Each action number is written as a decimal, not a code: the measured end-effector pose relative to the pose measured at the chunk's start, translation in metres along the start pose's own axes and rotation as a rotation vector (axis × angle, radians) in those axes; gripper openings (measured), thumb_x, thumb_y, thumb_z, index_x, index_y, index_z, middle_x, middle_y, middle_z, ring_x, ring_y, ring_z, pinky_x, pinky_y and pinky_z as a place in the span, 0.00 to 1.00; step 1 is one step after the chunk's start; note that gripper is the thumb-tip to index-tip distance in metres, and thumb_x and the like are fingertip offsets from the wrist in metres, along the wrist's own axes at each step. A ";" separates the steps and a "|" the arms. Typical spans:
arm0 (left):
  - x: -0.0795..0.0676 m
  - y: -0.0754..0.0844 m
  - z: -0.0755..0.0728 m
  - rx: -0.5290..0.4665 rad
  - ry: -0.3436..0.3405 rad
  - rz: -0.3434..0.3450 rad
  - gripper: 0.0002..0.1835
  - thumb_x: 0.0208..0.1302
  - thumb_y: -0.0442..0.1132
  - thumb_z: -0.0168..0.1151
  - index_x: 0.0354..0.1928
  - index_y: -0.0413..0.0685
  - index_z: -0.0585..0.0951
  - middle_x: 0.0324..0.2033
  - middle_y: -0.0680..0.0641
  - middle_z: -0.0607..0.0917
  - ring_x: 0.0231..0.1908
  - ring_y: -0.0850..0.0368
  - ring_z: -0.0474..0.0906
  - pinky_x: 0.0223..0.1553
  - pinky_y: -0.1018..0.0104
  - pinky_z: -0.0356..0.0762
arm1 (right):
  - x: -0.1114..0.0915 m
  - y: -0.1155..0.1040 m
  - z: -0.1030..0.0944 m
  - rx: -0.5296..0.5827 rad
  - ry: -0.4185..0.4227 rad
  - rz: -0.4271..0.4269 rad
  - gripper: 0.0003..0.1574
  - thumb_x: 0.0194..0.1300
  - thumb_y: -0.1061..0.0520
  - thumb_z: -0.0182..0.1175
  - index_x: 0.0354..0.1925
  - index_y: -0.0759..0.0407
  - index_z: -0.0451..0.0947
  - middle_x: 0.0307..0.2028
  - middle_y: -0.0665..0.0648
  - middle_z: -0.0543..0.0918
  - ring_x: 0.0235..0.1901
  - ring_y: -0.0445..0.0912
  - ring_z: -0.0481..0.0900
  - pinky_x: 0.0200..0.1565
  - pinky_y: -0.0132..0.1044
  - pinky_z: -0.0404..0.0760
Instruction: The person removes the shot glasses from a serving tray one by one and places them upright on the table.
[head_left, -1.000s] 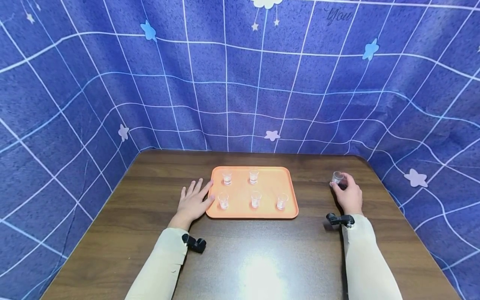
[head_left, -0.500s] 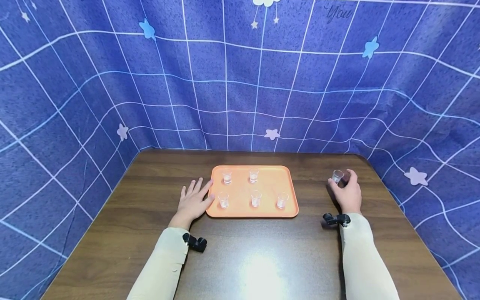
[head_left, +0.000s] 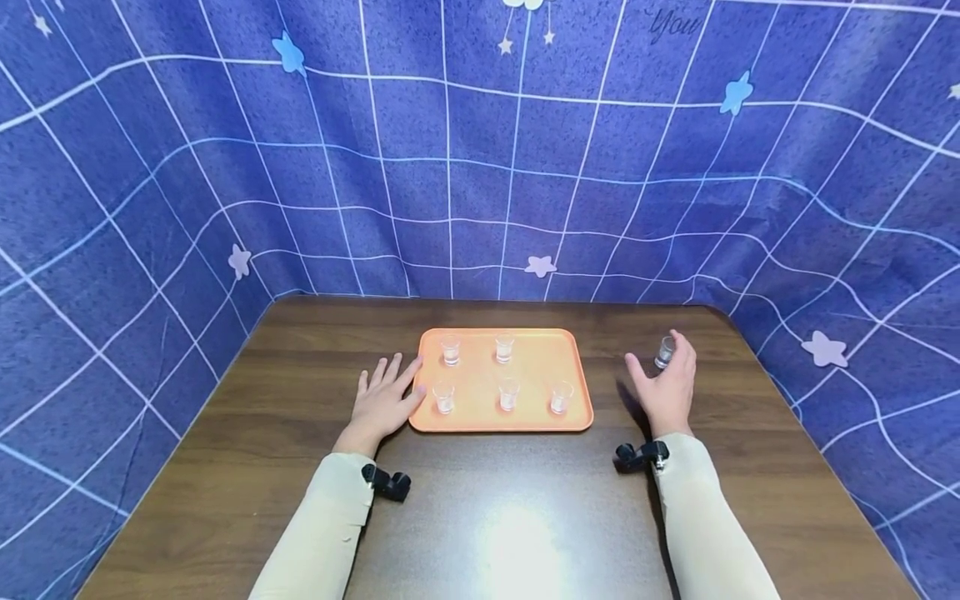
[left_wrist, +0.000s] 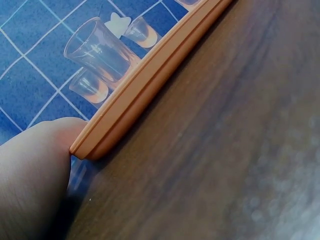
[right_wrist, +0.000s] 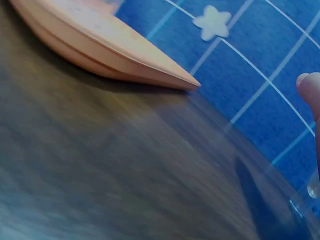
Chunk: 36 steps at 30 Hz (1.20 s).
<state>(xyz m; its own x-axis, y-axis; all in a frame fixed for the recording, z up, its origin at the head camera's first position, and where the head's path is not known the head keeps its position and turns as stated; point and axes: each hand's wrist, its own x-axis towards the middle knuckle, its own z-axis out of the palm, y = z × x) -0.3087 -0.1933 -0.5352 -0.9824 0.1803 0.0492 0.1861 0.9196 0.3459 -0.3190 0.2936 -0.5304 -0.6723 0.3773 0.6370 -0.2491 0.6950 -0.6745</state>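
Note:
An orange tray [head_left: 555,358] lies on the table with several small clear shot glasses on it, among them a front-left glass [head_left: 444,398] and a front-right glass [head_left: 560,397]. My left hand [head_left: 378,408] is spread flat, its thumb and index finger on the tray's left edge; the left wrist view shows the thumb [left_wrist: 37,160] against the tray's corner. To the right, a lone shot glass [head_left: 664,352] stands on the bare table. Beside it is my right hand [head_left: 666,387], thumb and fingers spread apart and holding nothing; its fingers partly cover the glass.
The brown wooden table [head_left: 480,483] ends at a blue curtain [head_left: 480,192] with white lines and stars, hanging behind and at both sides. Bare wood lies between the tray and the right hand.
My right hand has let go of the shot glass, opened, and drawn left of it; the glass stays on the table. The left hand keeps its place at the tray.

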 end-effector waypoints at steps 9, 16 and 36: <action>-0.001 0.001 -0.002 0.001 -0.003 0.000 0.35 0.75 0.64 0.43 0.80 0.65 0.56 0.79 0.39 0.51 0.78 0.35 0.38 0.71 0.31 0.29 | -0.013 -0.018 0.012 0.081 -0.149 -0.129 0.49 0.54 0.50 0.75 0.69 0.64 0.66 0.62 0.68 0.75 0.64 0.63 0.70 0.65 0.58 0.65; -0.002 0.002 -0.003 0.003 -0.004 -0.006 0.35 0.75 0.63 0.44 0.80 0.65 0.57 0.79 0.40 0.52 0.78 0.36 0.39 0.72 0.31 0.30 | -0.025 -0.032 0.020 0.200 -0.356 -0.162 0.45 0.57 0.56 0.73 0.68 0.63 0.65 0.60 0.65 0.79 0.62 0.60 0.73 0.65 0.54 0.66; 0.000 0.002 -0.001 0.008 -0.009 -0.003 0.35 0.75 0.64 0.43 0.80 0.65 0.56 0.79 0.40 0.51 0.78 0.36 0.38 0.71 0.31 0.29 | -0.045 -0.054 0.026 0.224 -0.602 -0.333 0.41 0.56 0.51 0.73 0.63 0.65 0.70 0.49 0.58 0.85 0.55 0.56 0.78 0.60 0.53 0.67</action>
<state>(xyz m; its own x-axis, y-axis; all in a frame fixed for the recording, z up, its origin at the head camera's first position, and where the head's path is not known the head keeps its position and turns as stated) -0.3081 -0.1917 -0.5335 -0.9827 0.1808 0.0395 0.1834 0.9229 0.3384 -0.2935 0.2229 -0.5327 -0.7870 -0.2800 0.5497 -0.6013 0.5476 -0.5819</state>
